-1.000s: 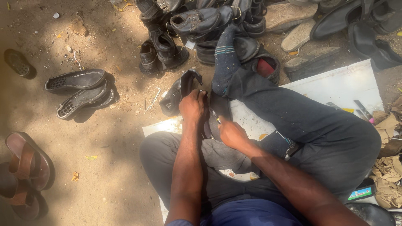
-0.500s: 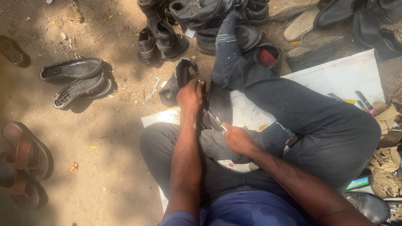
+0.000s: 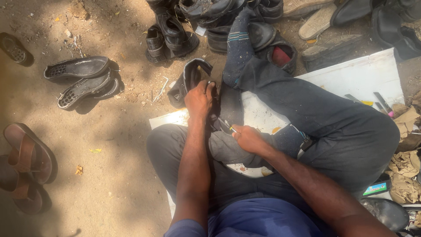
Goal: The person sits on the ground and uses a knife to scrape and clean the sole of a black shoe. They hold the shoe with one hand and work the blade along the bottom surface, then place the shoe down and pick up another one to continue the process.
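Note:
I sit on a white board (image 3: pixel 351 79) on sandy ground with my legs in dark trousers stretched ahead. My left hand (image 3: pixel 199 100) grips a black shoe (image 3: pixel 193 74) that lies across my lap, its toe pointing away. My right hand (image 3: pixel 247 138) is closed on a thin tool (image 3: pixel 227 126) with a pale tip, held against the shoe's near end. The tool's working end is partly hidden by the shoe and my left wrist.
A heap of black shoes (image 3: pixel 210 17) lies ahead past my foot. Two black soles (image 3: pixel 81 79) rest on the sand at the left, brown sandals (image 3: pixel 26 162) at the near left. Tools (image 3: pixel 381 103) and crumpled paper (image 3: pixel 405 162) lie at the right.
My view has shifted slightly, so everything sits a little higher in frame. My right hand has drawn back toward me from the shoe; my left hand keeps its grip.

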